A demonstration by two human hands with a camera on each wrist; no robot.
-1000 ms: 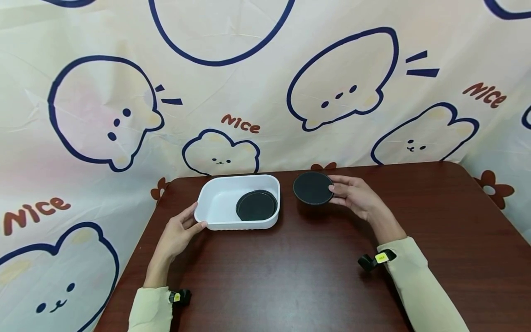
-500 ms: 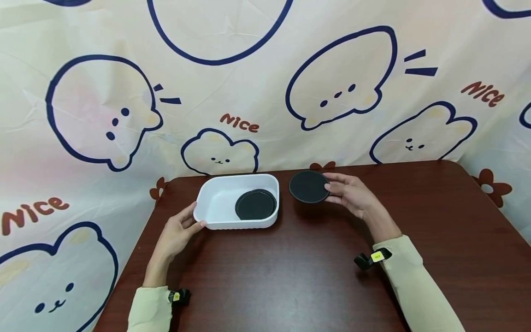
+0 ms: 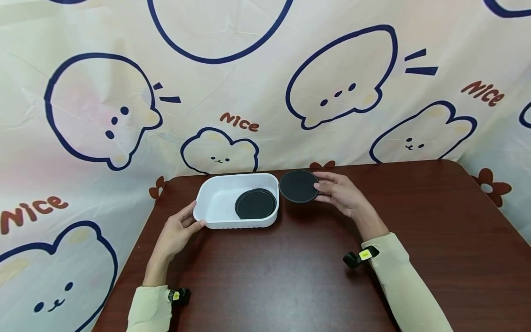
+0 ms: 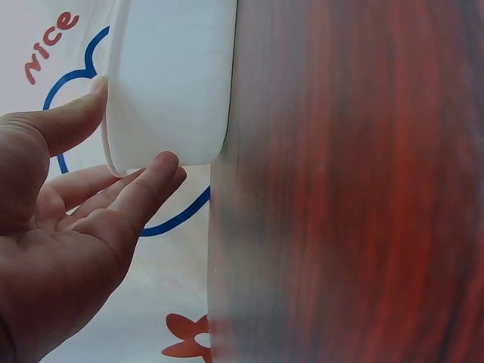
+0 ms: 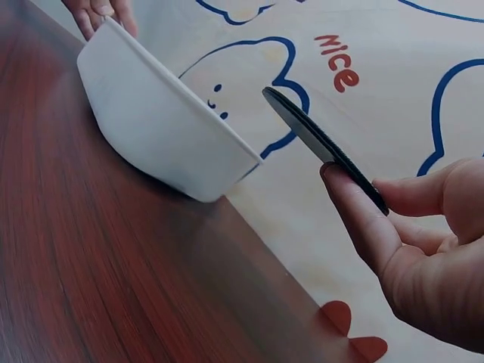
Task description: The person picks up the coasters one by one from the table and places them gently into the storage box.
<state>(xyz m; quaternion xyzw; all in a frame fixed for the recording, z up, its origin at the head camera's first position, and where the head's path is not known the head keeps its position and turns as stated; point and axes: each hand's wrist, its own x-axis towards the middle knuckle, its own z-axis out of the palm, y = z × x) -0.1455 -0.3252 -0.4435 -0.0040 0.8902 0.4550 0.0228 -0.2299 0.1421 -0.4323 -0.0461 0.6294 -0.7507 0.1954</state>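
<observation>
A white plastic basin stands near the table's far edge. Inside it, toward the right end, lies a round black coaster, apparently with another beneath it. My left hand holds the basin's near left corner, thumb and fingers on either side of it in the left wrist view. Between thumb and fingers, my right hand pinches another round black coaster just right of the basin, above the table. The right wrist view shows that held coaster edge-on, thin and tilted, apart from the basin.
The dark brown wooden table runs up to a printed cloth backdrop with cartoon bears. A small black device is strapped on the right wrist and another device on the left.
My right hand has moved left with the coaster, bringing it close to the basin's right end. The left hand and the basin have stayed in place.
</observation>
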